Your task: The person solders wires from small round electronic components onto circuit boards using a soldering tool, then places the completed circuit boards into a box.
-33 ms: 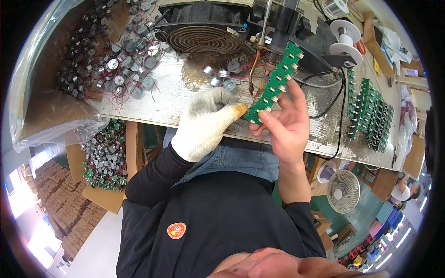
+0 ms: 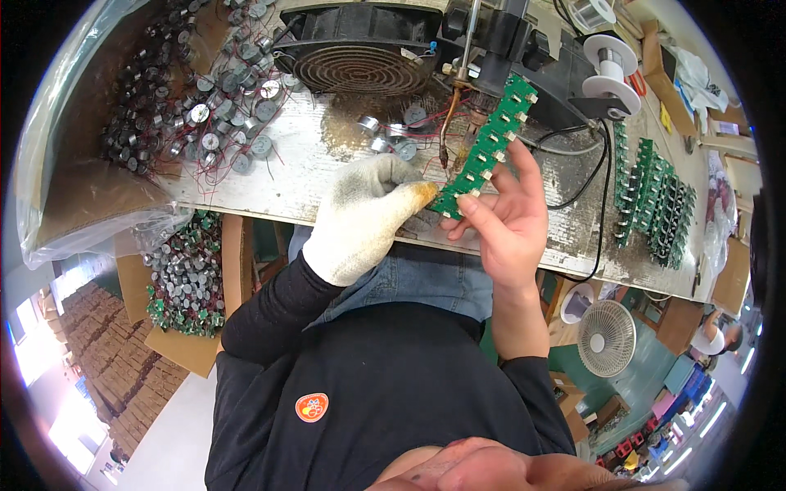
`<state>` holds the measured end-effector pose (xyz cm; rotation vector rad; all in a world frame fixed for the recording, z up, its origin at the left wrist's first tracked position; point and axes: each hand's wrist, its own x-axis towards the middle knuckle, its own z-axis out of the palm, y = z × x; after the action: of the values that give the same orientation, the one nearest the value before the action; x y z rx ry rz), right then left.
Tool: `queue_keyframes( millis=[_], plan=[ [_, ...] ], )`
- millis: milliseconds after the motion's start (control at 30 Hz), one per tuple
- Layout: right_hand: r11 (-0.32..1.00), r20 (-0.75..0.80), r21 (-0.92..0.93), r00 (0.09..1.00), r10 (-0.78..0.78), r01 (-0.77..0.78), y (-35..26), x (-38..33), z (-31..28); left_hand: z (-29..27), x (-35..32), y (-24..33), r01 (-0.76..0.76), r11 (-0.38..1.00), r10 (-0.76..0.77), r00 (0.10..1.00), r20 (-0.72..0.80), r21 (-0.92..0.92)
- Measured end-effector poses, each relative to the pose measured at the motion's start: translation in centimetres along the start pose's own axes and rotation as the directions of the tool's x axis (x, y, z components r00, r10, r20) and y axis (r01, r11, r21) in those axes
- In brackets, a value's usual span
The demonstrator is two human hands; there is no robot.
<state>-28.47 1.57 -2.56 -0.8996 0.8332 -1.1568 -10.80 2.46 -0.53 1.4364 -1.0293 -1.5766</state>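
My right hand (image 2: 512, 217), bare, grips the lower end of a long green circuit board strip (image 2: 485, 155) between thumb and fingers. Small pale connectors run along the strip, which slants up and away to the right. My left hand (image 2: 364, 214), in a white glove with a stained thumb tip, is closed, its thumb tip against the strip's near-left end. Whatever lies inside its curled fingers is hidden. Just beyond the hands, a thin bent metal tube with a dark tip (image 2: 444, 155) points down beside the strip. Several small round motors (image 2: 396, 131) lie beyond the glove.
A heap of wired motors (image 2: 237, 123) covers the left of the table (image 2: 303, 192). Below it stands a carton of motors and green boards (image 2: 187, 282). A black fan (image 2: 360, 65) and a wire spool (image 2: 610, 74) stand at the back. More board strips (image 2: 655, 200) lie right, past a black cable (image 2: 607, 188).
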Motion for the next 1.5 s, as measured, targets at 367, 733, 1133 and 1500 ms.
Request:
queue_keyframes(
  millis=[367, 733, 1133, 1500],
  plan=[
    [1.0, -0.011, -0.004, 1.0, -0.011, 0.011, -0.5, 0.1, 0.2, 0.1, 0.0, -0.3, -0.004, 0.997, 0.005, 1.0, 0.007, -0.072],
    [1.0, -0.023, -0.015, 1.0, 0.01, -0.01, 0.1, -0.4, 0.1, 0.5, -0.4, -0.4, 0.091, 0.956, -0.088, 0.996, 0.021, -0.279],
    [1.0, -0.029, 0.002, 1.0, -0.001, 0.001, -0.1, -0.1, 0.2, 0.4, -0.3, -0.1, 0.041, 0.961, -0.032, 0.999, 0.035, -0.272],
    [1.0, -0.04, 0.009, 0.999, 0.015, -0.015, 0.2, -0.4, 0.2, 0.4, -0.2, -1.1, 0.045, 0.977, -0.043, 0.999, 0.014, -0.207]
  ],
)
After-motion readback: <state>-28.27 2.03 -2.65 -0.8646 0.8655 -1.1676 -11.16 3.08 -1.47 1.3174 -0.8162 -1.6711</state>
